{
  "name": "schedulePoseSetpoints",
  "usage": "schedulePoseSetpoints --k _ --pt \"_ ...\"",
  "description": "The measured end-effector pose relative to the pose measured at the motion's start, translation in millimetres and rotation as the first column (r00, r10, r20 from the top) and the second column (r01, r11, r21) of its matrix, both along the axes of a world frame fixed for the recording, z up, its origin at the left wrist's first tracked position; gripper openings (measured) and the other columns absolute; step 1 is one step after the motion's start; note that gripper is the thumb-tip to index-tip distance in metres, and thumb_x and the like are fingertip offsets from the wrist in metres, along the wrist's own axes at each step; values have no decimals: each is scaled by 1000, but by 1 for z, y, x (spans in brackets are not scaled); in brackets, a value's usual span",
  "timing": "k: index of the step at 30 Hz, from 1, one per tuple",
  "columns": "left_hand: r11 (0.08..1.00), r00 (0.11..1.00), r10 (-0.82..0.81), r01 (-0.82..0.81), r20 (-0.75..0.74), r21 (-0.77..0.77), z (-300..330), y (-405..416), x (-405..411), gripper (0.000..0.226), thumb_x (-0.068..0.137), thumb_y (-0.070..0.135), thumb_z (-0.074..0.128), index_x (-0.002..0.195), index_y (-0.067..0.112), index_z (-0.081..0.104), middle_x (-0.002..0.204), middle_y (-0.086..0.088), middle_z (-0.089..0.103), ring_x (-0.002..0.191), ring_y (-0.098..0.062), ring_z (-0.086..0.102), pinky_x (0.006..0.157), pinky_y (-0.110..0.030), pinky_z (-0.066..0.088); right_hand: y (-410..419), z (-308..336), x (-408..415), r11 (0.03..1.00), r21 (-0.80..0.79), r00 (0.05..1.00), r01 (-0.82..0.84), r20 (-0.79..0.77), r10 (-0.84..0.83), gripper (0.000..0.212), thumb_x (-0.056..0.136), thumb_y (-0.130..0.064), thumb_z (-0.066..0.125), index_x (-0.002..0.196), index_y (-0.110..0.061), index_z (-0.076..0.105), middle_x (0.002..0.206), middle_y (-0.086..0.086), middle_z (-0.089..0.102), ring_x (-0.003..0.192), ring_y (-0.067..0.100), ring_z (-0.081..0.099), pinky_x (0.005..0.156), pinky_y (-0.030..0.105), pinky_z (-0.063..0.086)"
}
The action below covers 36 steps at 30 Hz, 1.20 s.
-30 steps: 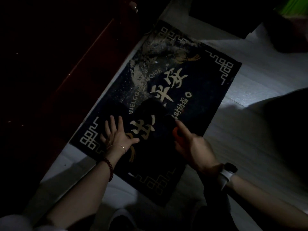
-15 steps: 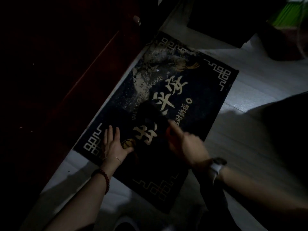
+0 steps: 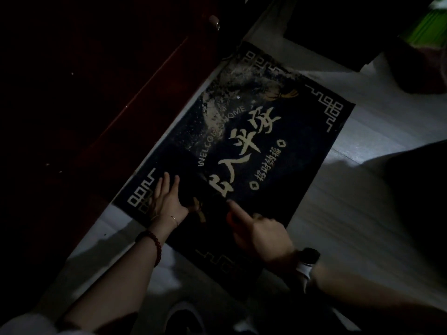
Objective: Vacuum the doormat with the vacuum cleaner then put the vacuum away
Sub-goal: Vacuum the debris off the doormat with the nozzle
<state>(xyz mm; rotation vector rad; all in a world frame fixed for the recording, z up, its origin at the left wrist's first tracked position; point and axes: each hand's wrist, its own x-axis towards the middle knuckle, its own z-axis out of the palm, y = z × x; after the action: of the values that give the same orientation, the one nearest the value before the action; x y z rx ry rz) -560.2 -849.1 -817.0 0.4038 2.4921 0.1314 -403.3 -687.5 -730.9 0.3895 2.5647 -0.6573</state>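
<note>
A dark doormat [image 3: 302, 131] with gold characters and "WELCOME HOME" lies slantwise on the pale floor, with pale dust on its far part. My left hand [image 3: 167, 201] presses flat on the mat's near left corner, fingers straight. My right hand [image 3: 261, 233] grips a dark thing with a reddish part, the index finger stretched along it. This seems to be the small black vacuum cleaner [image 3: 193, 180], whose body lies low on the mat between my hands and is hard to make out in the dark.
A dark red door [image 3: 121, 105] with a knob [image 3: 215, 21] runs along the mat's left edge. Pale floor [image 3: 362, 213] spreads to the right. A dark object [image 3: 326, 27] stands beyond the mat, with something green [image 3: 430, 27] at the top right. A shoe tip [image 3: 183, 315] shows below.
Both hands slid towards the mat's near left end. The dark shape under my right hand moved with them, and more of the gold characters now show.
</note>
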Motion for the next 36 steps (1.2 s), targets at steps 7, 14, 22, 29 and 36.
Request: schedulePoseSetpoints --k 7,14,22,29,36 --pt "998 999 36 -37 18 42 -3 -6 1 103 79 48 66 149 14 -2 157 -1 -13 144 -18 -10 116 -41 2 81 -5 -25 949 -30 946 315 -76 -316 60 91 -39 50 143 -40 20 110 14 64 91 32 64 79 44 54" --pt "994 994 109 -109 18 9 -2 -1 2 100 82 34 66 148 13 -5 156 -4 -16 144 -19 -13 116 -43 6 0 7 -17 998 -10 998 -58 -29 58 56 97 -42 31 146 -37 3 114 9 57 92 26 60 78 33 48" --pt "984 983 160 -166 89 62 -6 -3 -1 117 71 44 75 148 8 -6 155 -5 -18 143 -19 -16 117 -41 1 74 3 -31 962 50 960 269 -90 -264 56 92 -46 43 142 -42 18 108 12 65 92 34 63 77 42 52" --pt "993 993 113 -112 29 -33 -2 1 0 116 72 51 71 148 10 -6 156 -7 -17 143 -23 -16 116 -43 1 84 2 -44 948 17 945 317 -94 -314 58 92 -43 46 142 -43 17 113 10 63 93 31 61 75 36 48" --pt "994 993 101 -98 68 -43 -1 1 -4 116 73 51 70 147 11 -10 154 -8 -22 142 -24 -20 116 -44 -2 80 4 -50 957 50 954 286 -112 -279 61 92 -41 46 144 -40 13 108 11 63 86 29 62 70 36 49"
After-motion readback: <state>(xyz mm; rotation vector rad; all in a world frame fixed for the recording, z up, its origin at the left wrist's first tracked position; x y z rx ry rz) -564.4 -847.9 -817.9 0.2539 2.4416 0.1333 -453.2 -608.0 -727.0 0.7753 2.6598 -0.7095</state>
